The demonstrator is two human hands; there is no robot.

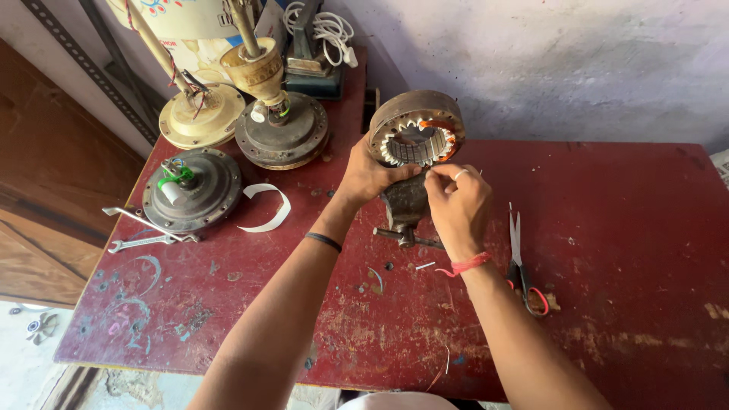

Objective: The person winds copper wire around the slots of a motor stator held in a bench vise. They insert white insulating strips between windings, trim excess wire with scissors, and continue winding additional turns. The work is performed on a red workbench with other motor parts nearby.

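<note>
Stator core point(417, 127), a round rusty-brown ring of toothed steel laminations with copper winding showing at its right inner edge, stands upright on a small dark bench vise point(405, 206) near the back middle of the worn red table point(623, 228). Largest of the surroundings is that table, scratched and paint-flecked, set against a pale plastered wall point(562, 61). At its back left stand three ceiling fan motors: a cream one point(199, 115) with a down rod, a dark grey one point(282, 130) just beside it with a brass-coloured canopy, and a third grey motor point(191, 190) nearer the front, with green wire at its hub. The left hand point(366, 175) is closed around the lower left rim of the stator, steadying it; a dark band sits on that wrist. The right hand point(456, 205), with a ring and a red thread bracelet, has its fingertips pinched together at the lower right of the ring; what they pinch is too small to tell. Scissors with red handles point(522, 262) lie just right of that wrist. A curled white strip point(266, 209) lies beside the front motor, and two spanners point(144, 231) lie at its left edge.
</note>
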